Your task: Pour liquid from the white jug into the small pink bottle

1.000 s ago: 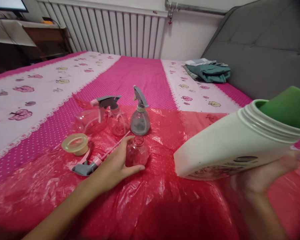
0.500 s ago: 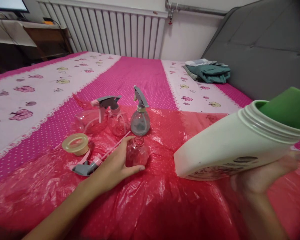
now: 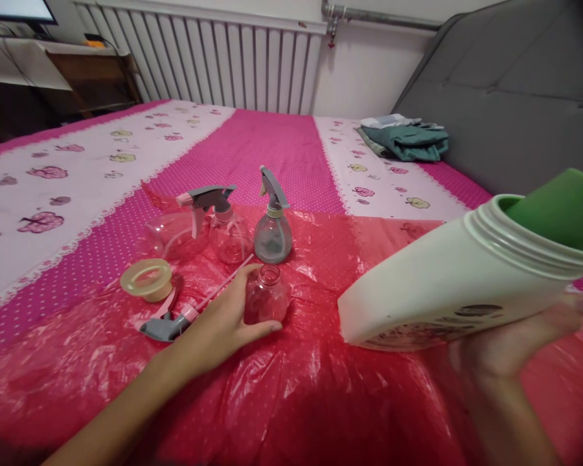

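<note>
Left grip (image 3: 223, 323) around globular bottle (image 3: 268, 303)

no clear change since a second ago

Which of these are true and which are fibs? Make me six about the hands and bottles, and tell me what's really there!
1. The left hand is around the small round bottle. True.
2. The small round bottle has a sprayer on top. False: its neck is open.
3. The right hand holds the big pale container. True.
4. The big pale container stands straight up. False: it is tilted.
5. The loose sprayer lies on the red plastic sheet. True.
6. Every bottle is lying on its side. False: the clear grey bottle is standing up.
</note>
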`<state>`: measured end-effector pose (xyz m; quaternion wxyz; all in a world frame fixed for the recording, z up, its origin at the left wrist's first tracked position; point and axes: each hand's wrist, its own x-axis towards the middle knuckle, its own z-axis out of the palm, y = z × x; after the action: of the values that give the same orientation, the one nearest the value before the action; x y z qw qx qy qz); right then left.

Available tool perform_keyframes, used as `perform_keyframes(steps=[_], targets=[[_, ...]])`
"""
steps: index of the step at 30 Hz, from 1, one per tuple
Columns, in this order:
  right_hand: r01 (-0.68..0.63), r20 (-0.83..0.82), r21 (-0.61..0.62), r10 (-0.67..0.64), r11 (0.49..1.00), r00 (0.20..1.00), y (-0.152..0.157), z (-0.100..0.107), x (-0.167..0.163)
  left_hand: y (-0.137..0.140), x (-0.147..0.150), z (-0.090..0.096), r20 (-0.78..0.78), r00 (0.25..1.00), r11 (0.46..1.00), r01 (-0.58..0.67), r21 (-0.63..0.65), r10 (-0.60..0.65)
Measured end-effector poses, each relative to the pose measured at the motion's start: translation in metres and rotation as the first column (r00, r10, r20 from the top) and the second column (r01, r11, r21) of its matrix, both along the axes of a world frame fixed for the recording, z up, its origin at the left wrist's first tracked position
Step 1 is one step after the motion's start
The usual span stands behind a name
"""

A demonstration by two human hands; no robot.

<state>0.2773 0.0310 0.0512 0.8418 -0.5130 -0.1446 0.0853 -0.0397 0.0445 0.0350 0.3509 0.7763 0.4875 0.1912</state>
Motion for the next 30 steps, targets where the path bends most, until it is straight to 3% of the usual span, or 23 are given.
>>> perform_keyframes(steps=[4,11,19,26,30], targets=[[-0.022,-0.052,-0.053,0.019,0.998,0.998,-0.006,0.000,-0.003,0.000,0.000,0.000,0.009,1.000,1.000,0.007,0.001,-0.007],[-0.075,0.043,0.064,0.072,0.995,0.996,-0.007,-0.011,0.010,-0.001,0.001,0.000,-0.001,1.000,1.000,-0.003,0.006,0.003],[-0.072,0.013,0.065,0.071,0.995,0.997,-0.007,-0.014,0.012,0.000,0.001,0.000,0.004,1.000,1.000,0.004,0.006,-0.004],[-0.106,0.113,0.098,0.095,0.990,0.989,-0.007,-0.017,0.014,0.000,0.001,-0.002,0.006,1.000,1.000,0.007,0.027,-0.008],[-0.074,0.057,0.071,0.070,0.995,0.996,-0.006,-0.022,0.017,0.000,0.000,-0.001,-0.001,1.000,1.000,0.003,0.023,-0.003]])
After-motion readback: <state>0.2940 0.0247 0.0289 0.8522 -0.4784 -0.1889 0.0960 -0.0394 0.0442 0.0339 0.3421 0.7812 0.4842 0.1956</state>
